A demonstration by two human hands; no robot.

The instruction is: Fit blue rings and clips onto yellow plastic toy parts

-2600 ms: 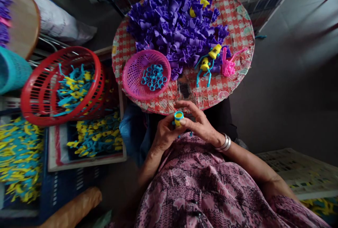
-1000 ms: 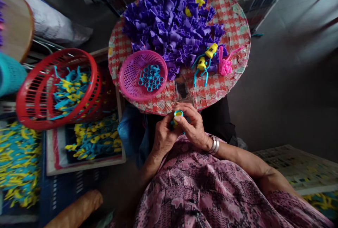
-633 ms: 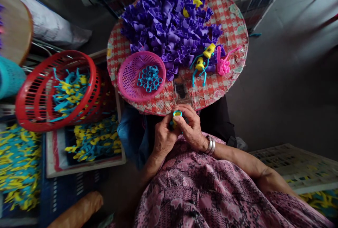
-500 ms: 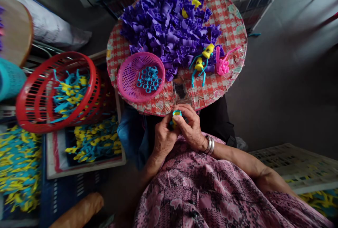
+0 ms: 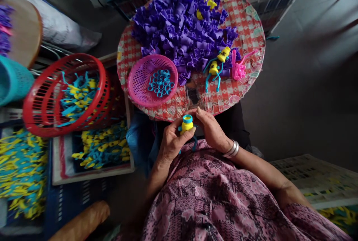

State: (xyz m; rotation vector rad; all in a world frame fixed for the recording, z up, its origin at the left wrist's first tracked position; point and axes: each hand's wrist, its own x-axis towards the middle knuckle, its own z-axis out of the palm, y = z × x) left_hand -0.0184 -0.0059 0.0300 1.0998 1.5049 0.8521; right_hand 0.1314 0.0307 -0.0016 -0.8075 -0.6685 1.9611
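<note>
Just beyond my lap, my left hand (image 5: pixel 173 138) pinches a yellow toy figure body (image 5: pixel 187 124) between thumb and fingers. A blue ring (image 5: pixel 187 118) sits around its open top, and blue limbs (image 5: pixel 195 142) hang from it. To its right, my right hand (image 5: pixel 214 131) has its fingers stretched out and apart from the thumb, with the fingertips close behind the figure; whether they touch it is hidden. On the round table (image 5: pixel 179 103) ahead, a pink basket (image 5: pixel 134 81) contains loose blue rings (image 5: pixel 161 83). Two yellow-and-blue figures (image 5: pixel 214 68) lie at the right.
A heap of purple plastic parts (image 5: pixel 181 32) covers the table's far side, with a pink plastic piece (image 5: pixel 238 70) to its right. At left, a tilted red basket (image 5: pixel 30 112) and a crate (image 5: pixel 92 176) hold yellow-and-blue parts. A white crate (image 5: pixel 316 177) stands at lower right.
My right hand has let go of the figure and moved slightly right, its fingers straightening. The figure now shows more fully in my left hand, upright with the ring on top.
</note>
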